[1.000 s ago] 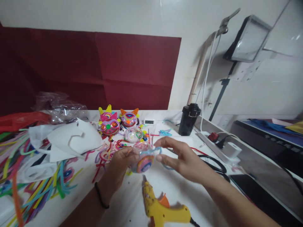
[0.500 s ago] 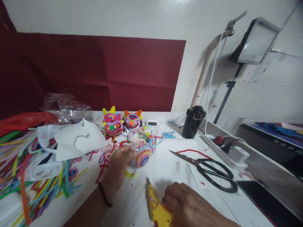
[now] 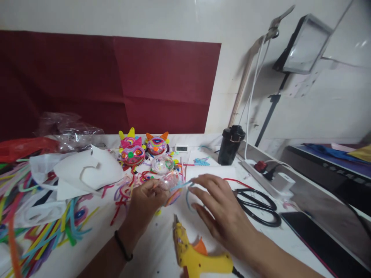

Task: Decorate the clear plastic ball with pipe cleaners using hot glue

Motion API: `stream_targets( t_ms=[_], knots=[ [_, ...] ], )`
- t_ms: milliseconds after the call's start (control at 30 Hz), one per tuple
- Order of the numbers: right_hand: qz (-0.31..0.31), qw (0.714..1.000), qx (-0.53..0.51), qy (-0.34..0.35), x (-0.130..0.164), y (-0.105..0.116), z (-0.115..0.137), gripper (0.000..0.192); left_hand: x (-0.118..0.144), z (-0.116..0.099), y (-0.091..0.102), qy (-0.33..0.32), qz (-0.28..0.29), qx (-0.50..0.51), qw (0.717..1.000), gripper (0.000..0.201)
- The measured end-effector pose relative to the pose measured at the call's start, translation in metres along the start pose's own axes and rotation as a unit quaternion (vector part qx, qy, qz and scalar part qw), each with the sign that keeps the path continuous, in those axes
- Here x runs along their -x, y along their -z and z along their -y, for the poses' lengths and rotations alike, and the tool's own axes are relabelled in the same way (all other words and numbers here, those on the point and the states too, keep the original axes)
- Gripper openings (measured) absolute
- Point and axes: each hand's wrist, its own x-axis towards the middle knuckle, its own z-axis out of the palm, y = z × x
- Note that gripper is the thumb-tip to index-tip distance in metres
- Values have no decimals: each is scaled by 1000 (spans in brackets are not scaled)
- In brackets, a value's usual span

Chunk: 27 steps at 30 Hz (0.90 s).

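Raised from the glue gun (image 3: 199,262), the right hand (image 3: 222,206) is spread beside a blue pipe cleaner (image 3: 181,186); the rainbow-striped ornament (image 3: 174,197) is pinched by the left hand (image 3: 146,202) above the bench (image 3: 158,245). If lowered, it might be scorched by a hot nozzle (image 3: 176,219).

A dark red sheet (image 3: 165,83) covers part of the far wall. At far left, a red bag (image 3: 29,149) lies beside crumpled clear plastic (image 3: 78,131). Toward the far right, a black bottle (image 3: 230,148) stands upright near a white power strip (image 3: 255,175); a framed lamp (image 3: 308,44) rises behind.
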Motion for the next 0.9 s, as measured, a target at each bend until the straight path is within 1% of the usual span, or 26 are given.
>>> stream_targets(
  t_ms=[67,167,200,300,367,433,567,667,767,900],
  knots=[
    [-11,998,47,26,-11,-4,-7,24,2,-1,-2,-12,1,-39,999,12],
    [1,993,103,66,-20,-10,-14,17,4,-1,-4,-25,10,-70,997,12],
    [6,990,118,81,-21,-11,-15,18,3,-1,-4,-26,15,-71,997,13],
    [12,981,144,131,-24,-12,-16,30,2,2,-3,-26,28,-75,996,13],
    [3,976,149,157,-25,-11,-16,34,2,3,-3,-28,35,-79,996,12],
    [-13,974,149,172,-26,-11,-16,35,1,4,-2,-28,43,-80,995,13],
    [-36,979,125,160,-27,-17,-18,34,0,8,-3,-32,56,-77,995,17],
    [-49,986,94,131,-26,-22,-18,34,0,10,-2,-28,63,-67,995,15],
    [-50,991,76,100,-25,-25,-16,32,0,11,-2,-16,70,-54,996,13],
    [-65,994,53,75,-24,-27,-13,28,1,9,-2,-16,75,-43,996,11]
  ],
)
